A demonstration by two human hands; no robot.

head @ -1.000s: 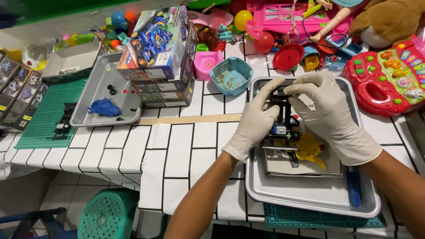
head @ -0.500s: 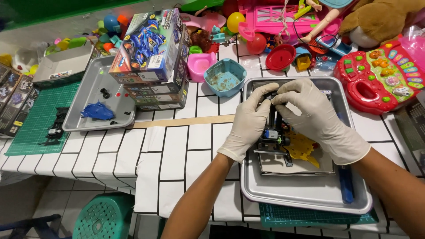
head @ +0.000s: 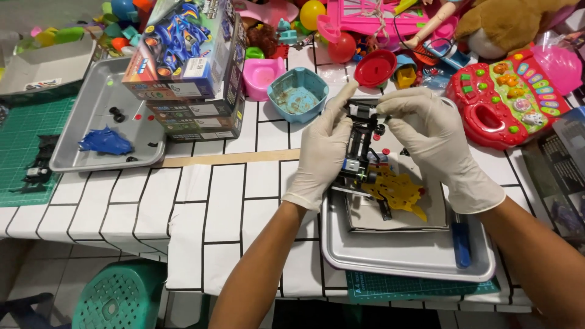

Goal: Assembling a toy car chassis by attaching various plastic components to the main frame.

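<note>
White tiled desk (head: pixel 207 201) carries a silver metal tray (head: pixel 402 259). Above it, a small black toy car chassis (head: pixel 361 143) is gripped by both gloved hands, left hand (head: pixel 323 149) and right hand (head: pixel 432 137) closed on it. Assembly seems in progress; careful fingertip alignment is needed. Farther, colourful toy boxes (head: pixel 189 67) are stacked.

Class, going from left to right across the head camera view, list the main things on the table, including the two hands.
Green cutting mat → left metal tray → stack of toy boxes → blue bowl → left hand → black toy chassis → right hand → red toy keyboard.
</note>
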